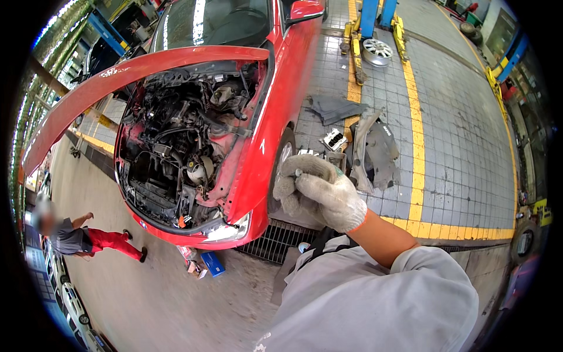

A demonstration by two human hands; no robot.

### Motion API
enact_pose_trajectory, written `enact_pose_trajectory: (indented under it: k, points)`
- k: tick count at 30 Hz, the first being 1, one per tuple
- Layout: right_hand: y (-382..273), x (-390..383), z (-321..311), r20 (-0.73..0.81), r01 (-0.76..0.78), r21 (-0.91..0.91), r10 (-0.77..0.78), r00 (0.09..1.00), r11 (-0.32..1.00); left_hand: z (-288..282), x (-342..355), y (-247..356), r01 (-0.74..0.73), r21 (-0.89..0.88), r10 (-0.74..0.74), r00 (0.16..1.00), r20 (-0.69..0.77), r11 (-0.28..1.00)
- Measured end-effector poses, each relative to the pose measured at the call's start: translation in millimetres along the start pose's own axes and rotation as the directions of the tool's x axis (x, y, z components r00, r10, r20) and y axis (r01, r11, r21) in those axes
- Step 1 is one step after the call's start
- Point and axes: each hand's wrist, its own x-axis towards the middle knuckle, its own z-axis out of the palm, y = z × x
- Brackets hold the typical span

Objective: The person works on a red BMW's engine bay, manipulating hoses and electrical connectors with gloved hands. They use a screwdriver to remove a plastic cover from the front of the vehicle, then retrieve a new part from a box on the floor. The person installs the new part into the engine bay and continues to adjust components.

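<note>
My right hand (319, 190), in a dirty white work glove, is raised in the middle of the view. Its fingers are curled and closed. Between thumb and forefinger shows the end of a small grey metal piece (298, 172), possibly a bolt; the rest is hidden by the glove. Just left of the hand stands a red car (264, 164), its front wheel (285, 149) partly behind the glove. The car's hood (170, 58) is raised over the engine bay (193, 141), where hoses and metal parts lie exposed. My left hand is out of view.
Dark plastic panels (375, 149) and a white part (334, 139) lie on the tiles beyond my hand. A loose wheel rim (377, 51) sits by the blue lift post (369, 20). Below are a floor grate (270, 240) and blue box (213, 264). At left, a person (79, 237) walks.
</note>
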Motion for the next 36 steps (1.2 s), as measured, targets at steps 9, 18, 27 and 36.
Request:
enact_pose_trajectory:
  k: [9,18,27,36]
  points:
    - [6.1,-18.4,-1.4,0.018,0.027,0.069,-0.029,0.999,0.997,-20.7,6.4,-15.6,-0.04,0.095,0.038,0.999,0.025,0.995]
    - [7.8,-21.9,-6.0,0.02,0.133,0.076,-0.135,0.991,0.988,-23.8,11.4,16.0,-0.059,0.073,0.057,0.998,0.027,0.996]
    - [5.6,-14.2,-6.5,0.052,0.118,0.084,-0.122,0.991,0.99,-26.6,9.5,19.5,-0.056,0.055,0.055,0.998,0.025,0.997]
    - [7.1,-7.8,-7.2,0.022,0.123,0.126,-0.126,0.992,0.984,-24.7,8.2,6.4,-0.058,0.088,0.055,0.998,0.037,0.994]
